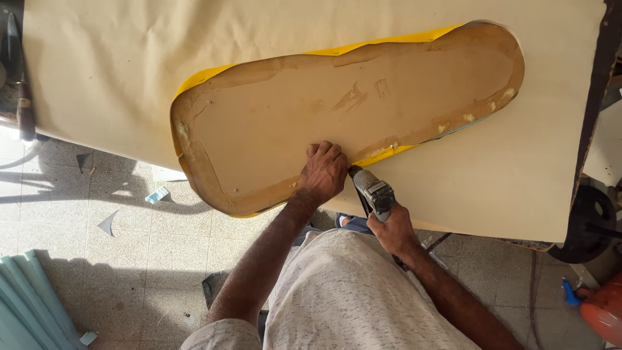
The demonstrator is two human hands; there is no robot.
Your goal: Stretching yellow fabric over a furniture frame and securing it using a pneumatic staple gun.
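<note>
A long oval seat base lies upside down on a table covered in tan sheet material. It shows a brown board underside, and yellow covering is folded over its rim. My left hand presses flat on the near edge of the board, fingers together. My right hand grips a grey staple gun, whose nose touches the folded edge just right of my left hand.
The table edge runs diagonally from lower right to left. Below it is a tiled floor with scraps. A ribbed teal panel lies at the lower left. A dark wheel and an orange object stand at the right.
</note>
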